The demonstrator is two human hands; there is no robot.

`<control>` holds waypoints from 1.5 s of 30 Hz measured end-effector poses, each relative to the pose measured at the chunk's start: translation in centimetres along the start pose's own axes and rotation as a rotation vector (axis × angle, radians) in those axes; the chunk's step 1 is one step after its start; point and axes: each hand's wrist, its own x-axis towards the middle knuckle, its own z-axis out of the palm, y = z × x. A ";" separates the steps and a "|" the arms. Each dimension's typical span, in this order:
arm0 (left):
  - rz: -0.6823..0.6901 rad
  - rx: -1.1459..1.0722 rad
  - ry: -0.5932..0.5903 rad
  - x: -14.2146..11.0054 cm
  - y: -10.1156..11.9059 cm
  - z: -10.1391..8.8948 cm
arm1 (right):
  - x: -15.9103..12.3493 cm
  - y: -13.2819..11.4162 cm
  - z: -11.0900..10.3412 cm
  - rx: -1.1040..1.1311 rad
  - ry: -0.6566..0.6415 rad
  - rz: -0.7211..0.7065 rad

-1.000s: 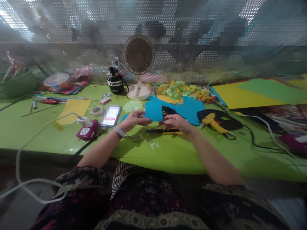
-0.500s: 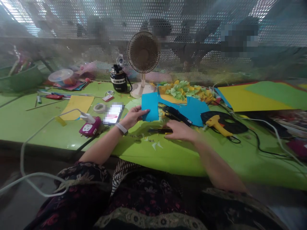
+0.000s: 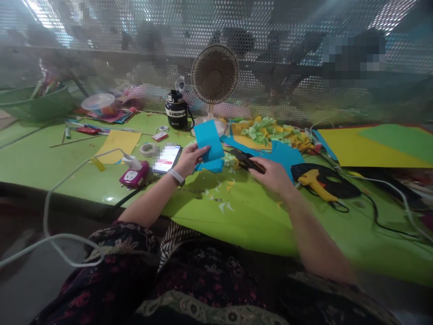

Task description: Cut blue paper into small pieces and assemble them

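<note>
From my remote seat, with the clock centred on my view, the green table (image 3: pixel 199 221) fills the lower half. A broad yellow sheet (image 3: pixel 348 149) lies toward three o'clock. The desk fan (image 3: pixel 215 74) stands upright at twelve, and the green basin (image 3: pixel 37 108) sits between nine and ten. A heap of green and yellow paper scraps (image 3: pixel 265 130) is at two. At eleven stands a black drink bottle (image 3: pixel 177 113). Between three and four is my right hand (image 3: pixel 272 176), fingers curled around a black tool (image 3: pixel 248 161); its exact kind I cannot make out, nor my fingertips. Just beyond lies the yellow glue gun (image 3: pixel 320 186). My left hand (image 3: pixel 189 159), at nine, pinches the blue card (image 3: pixel 210 137) between thumb in front and fingers behind. The card is tilted, just off centre toward eleven, apart from the tool. Left of that hand lies the lit phone (image 3: pixel 167 158), then a tape roll (image 3: pixel 148 149) near it. White snippets (image 3: pixel 226 206) lie near six.
</note>
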 end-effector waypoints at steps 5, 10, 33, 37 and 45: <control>0.004 0.050 -0.033 -0.1 -0.1 -0.2 | -0.2 0.0 -0.1 0.079 0.036 -0.112; -0.002 0.061 -0.056 -0.2 0.0 -0.1 | -0.3 -0.3 -0.1 0.076 0.027 -0.124; -0.008 0.059 -0.086 -0.6 0.0 0.4 | -0.4 -0.6 -0.4 0.134 -0.035 -0.097; -0.004 0.054 -0.088 -0.7 0.0 0.3 | -0.4 -0.6 -0.3 0.118 -0.042 -0.105; 0.002 0.082 -0.081 -0.6 -0.1 0.2 | -0.4 -0.6 -0.4 0.120 -0.033 -0.110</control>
